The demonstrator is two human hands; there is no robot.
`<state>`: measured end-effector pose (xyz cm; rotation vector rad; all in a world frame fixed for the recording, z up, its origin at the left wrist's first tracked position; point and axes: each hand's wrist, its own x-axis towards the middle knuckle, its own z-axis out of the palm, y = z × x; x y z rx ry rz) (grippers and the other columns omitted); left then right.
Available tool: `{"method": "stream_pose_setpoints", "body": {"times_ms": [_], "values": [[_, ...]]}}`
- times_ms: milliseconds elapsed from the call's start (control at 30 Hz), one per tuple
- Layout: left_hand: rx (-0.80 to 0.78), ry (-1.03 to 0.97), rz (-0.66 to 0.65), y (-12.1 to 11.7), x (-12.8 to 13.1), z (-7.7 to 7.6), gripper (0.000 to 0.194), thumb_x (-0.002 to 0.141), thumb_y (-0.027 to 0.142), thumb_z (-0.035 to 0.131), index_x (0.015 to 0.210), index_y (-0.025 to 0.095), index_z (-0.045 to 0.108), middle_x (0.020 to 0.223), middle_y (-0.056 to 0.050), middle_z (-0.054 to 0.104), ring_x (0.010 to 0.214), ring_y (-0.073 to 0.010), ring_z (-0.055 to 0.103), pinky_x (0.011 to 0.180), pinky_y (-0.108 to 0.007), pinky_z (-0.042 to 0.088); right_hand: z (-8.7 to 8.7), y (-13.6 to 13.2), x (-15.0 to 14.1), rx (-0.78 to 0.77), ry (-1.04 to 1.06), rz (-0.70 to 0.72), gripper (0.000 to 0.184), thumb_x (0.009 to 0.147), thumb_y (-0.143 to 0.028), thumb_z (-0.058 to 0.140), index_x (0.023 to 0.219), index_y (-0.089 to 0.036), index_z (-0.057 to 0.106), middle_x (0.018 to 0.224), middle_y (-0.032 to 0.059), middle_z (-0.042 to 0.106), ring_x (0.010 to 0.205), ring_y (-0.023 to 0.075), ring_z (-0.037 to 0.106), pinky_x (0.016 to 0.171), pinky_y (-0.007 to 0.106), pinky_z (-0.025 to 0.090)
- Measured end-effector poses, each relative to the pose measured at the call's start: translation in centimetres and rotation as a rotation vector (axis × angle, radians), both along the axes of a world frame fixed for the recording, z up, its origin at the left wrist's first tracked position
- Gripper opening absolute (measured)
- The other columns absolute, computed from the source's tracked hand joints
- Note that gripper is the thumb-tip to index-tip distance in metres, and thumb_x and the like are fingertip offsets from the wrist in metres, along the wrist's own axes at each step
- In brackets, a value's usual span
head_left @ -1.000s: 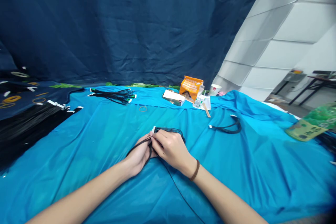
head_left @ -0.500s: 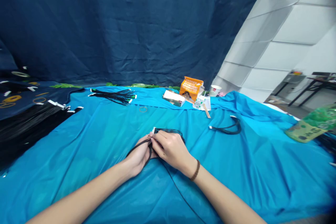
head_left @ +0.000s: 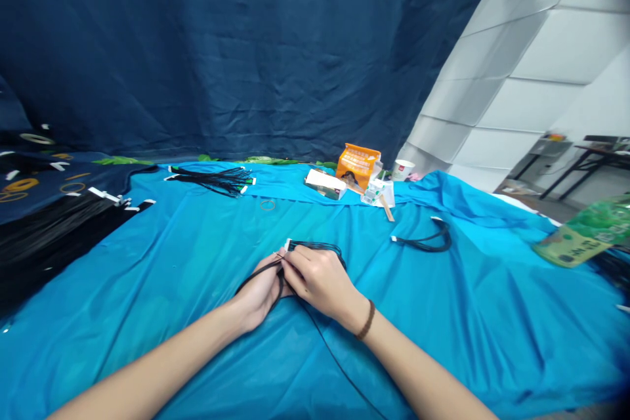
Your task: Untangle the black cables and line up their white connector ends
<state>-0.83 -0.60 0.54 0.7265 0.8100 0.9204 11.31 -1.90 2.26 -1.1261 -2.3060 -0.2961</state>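
Observation:
Both hands meet over the middle of the blue cloth [head_left: 207, 367]. My left hand [head_left: 258, 298] is closed on a black cable bundle [head_left: 260, 269] that loops over its palm and thumb side. With its fingertips pinched against the left fingertips, my right hand [head_left: 319, 279] grips a thin black wire [head_left: 339, 364], whose long tail trails down toward the front edge. A white connector [head_left: 288, 245] shows just above the fingers, and black wires [head_left: 319, 247] curve from it behind the right hand. The exact pinch point is hidden by the fingers.
A curved cable bundle with white ends [head_left: 428, 243] lies to the right. Farther back are another wire bundle [head_left: 211, 178], an orange package [head_left: 358, 167], a white-topped box [head_left: 325, 184] and a paper cup [head_left: 402, 169]. Stacked black cables [head_left: 54, 236] fill the left; a green bottle [head_left: 585, 233] lies right.

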Motion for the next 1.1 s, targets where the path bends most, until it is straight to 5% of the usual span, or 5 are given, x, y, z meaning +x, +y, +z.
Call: {"method": "stream_pose_setpoints", "body": {"times_ms": [633,1100], "values": [[-0.017,0.014,0.043,0.11,-0.1,-0.19,0.007,0.075,0.016,0.05,0.076,0.017,0.057,0.068,0.001,0.065,0.066,-0.0108,0.06,0.067,-0.022,0.046,0.72,-0.37,0.19,-0.002,-0.066,0.011,0.018,0.088,-0.021,0.038,0.08,-0.015,0.053,0.073,0.0017,0.058,0.063,0.0131,0.053,0.053,0.026,0.029],[-0.019,0.004,0.025,0.26,-0.1,0.09,0.008,0.079,0.021,0.047,0.075,0.017,0.054,0.063,0.0,0.063,0.058,-0.0124,0.059,0.059,-0.026,0.049,0.34,0.0,0.38,0.041,-0.032,0.015,0.019,0.088,-0.019,0.037,0.079,-0.016,0.053,0.071,0.0013,0.057,0.059,0.0115,0.051,0.052,0.025,0.027]]}}
